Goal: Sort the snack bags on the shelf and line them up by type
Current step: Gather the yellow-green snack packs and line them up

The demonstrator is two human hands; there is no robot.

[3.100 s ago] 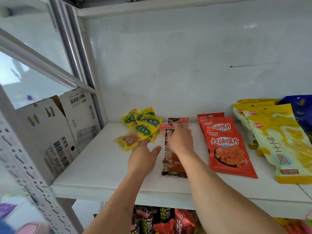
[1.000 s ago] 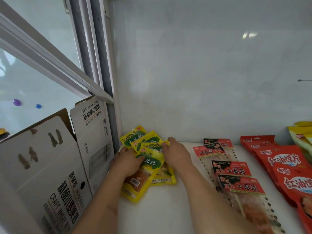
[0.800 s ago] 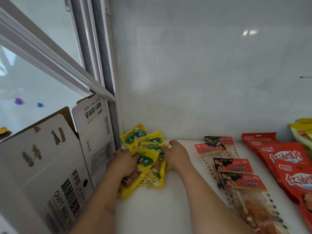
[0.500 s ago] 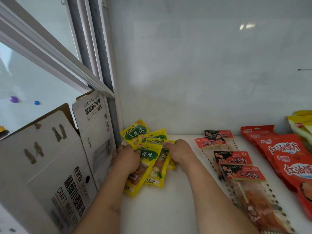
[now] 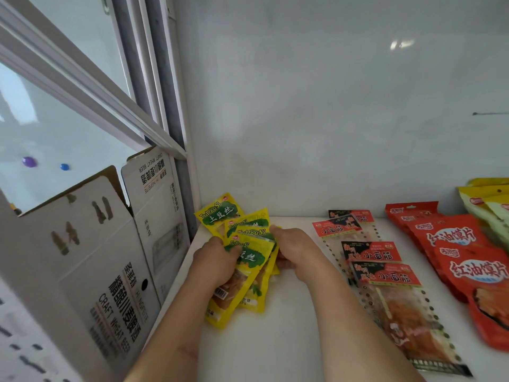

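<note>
Snack bags of the yellow potato-shred kind point(image 5: 242, 260) sit in the left corner of the shelf point(image 5: 289, 340), and over the last second they have been drawn from a loose fan into a tighter overlapping stack, which suggests this type is nearly squared up. The left hand point(image 5: 217, 261) curls round the stack's left edge with its thumb on the top bag, and the right hand point(image 5: 296, 252) presses against the right edge with fingers bent round it. How many bags are in the stack is hard to count, since the hands and the top bag cover the lower ones. Just to the right, the red-and-black gluten strips point(image 5: 380, 268) lie in a row running back to the wall, their print partly blurred. Farther right, the red bags point(image 5: 454, 255) and the yellow bags point(image 5: 490, 208) behind them are cut off by the frame. A cardboard box point(image 5: 110, 257) stands left of the shelf.
</note>
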